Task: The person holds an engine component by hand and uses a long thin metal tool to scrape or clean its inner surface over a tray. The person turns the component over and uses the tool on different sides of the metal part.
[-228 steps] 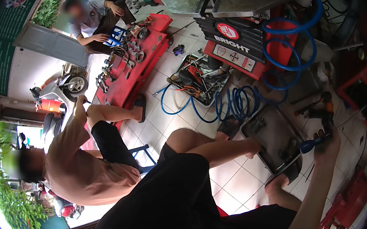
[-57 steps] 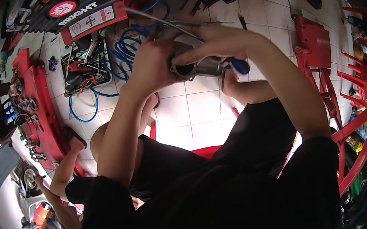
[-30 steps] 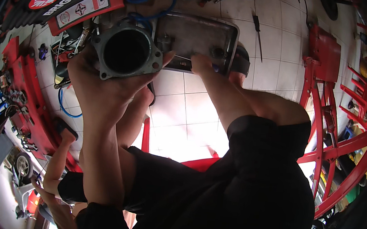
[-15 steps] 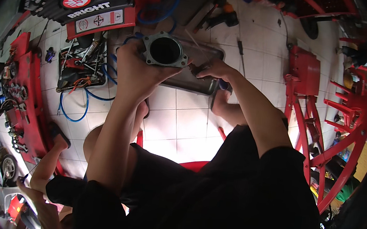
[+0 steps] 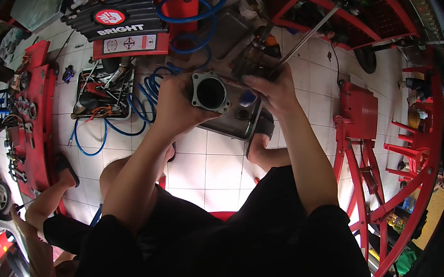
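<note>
My left hand (image 5: 175,106) is wrapped around a grey metal engine cylinder (image 5: 210,94), its round bore and square flange with bolt holes facing up. Beside it, my right hand (image 5: 275,90) is closed on a long screwdriver. The screwdriver's thin metal shaft (image 5: 312,33) points up and to the right, away from the cylinder. A blurred blue handle end (image 5: 247,97) shows below my fingers. Both hands are above a grey metal tray (image 5: 228,128) on the floor, which holds a small round dark part (image 5: 243,114).
A dark power tool with orange parts (image 5: 268,41) lies beyond my right hand. Coiled blue hose (image 5: 142,96) runs left of the tray. A tool tray (image 5: 104,92), red bench (image 5: 41,134) and another person's leg (image 5: 51,195) are at left. Red metal stands (image 5: 362,113) occupy the right.
My right hand has lifted and swung the screwdriver shaft from pointing up-left near the cylinder to up-right. The cylinder stays in my left hand. The whole view has shifted slightly.
</note>
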`<state>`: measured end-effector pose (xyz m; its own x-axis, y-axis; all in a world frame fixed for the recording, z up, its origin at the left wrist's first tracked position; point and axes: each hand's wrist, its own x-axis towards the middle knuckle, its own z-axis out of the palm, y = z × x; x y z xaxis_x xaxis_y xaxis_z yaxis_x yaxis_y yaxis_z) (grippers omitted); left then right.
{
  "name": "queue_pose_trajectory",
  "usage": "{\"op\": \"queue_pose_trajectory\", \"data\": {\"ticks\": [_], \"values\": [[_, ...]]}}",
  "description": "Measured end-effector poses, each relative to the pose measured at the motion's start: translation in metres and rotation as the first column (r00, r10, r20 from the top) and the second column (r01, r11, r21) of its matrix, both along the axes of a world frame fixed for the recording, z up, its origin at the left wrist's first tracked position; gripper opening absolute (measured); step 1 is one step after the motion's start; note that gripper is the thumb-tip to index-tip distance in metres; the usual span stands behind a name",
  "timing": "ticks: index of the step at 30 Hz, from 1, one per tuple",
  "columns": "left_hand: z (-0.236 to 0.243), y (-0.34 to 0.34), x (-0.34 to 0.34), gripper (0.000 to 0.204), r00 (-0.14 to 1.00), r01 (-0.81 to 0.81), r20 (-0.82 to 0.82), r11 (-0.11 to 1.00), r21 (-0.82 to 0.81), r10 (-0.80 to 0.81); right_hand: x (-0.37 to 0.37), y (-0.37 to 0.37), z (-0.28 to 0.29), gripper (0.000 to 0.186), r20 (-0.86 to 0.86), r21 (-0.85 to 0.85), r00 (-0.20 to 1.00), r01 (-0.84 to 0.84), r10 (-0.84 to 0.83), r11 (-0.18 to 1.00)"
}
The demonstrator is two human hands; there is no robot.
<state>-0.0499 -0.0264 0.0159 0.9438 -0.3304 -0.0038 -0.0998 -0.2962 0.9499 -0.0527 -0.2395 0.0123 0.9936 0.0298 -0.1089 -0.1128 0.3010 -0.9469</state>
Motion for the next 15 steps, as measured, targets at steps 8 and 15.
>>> {"op": "queue_pose_trajectory", "data": {"ticks": [8, 15], "values": [[-0.021, -0.013, 0.003, 0.053, 1.000, 0.028, -0.009, 0.999, -0.024, -0.028, -0.007, 0.000, -0.011, 0.054, 0.149, -0.193, 0.978, -0.114, 0.144, 0.975], [-0.028, -0.018, 0.000, 0.049, 0.993, 0.042, -0.107, 0.997, -0.064, -0.049, -0.005, 0.002, -0.011, 0.051, 0.249, -0.275, 0.948, -0.127, 0.198, 0.953]]}}
